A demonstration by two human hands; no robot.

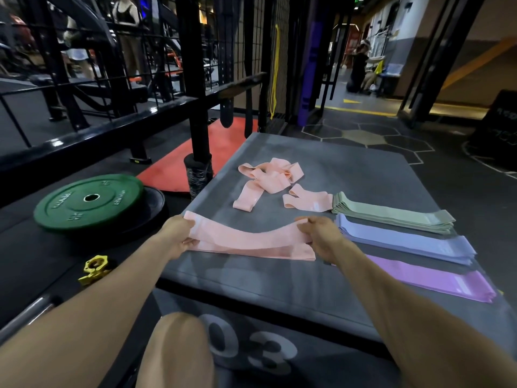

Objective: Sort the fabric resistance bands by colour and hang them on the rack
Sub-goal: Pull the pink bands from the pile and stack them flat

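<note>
A pink fabric band (246, 240) lies stretched flat across the near part of the grey padded box (363, 175). My left hand (179, 233) pinches its left end and my right hand (319, 233) pinches its right end. Behind it sits a tangled heap of pink bands (268, 177), with one loose pink band (306, 202) beside it. To the right lie three flat stacks: green bands (391, 217), blue bands (405, 242) and purple bands (436, 278). The black rack (195, 79) stands at the back left.
A green weight plate (89, 203) lies on a black plate on the floor at left, with a yellow collar clamp (95, 268) nearer me. A red mat (218, 144) lies behind the box. My knee (179, 348) is below. People stand far off.
</note>
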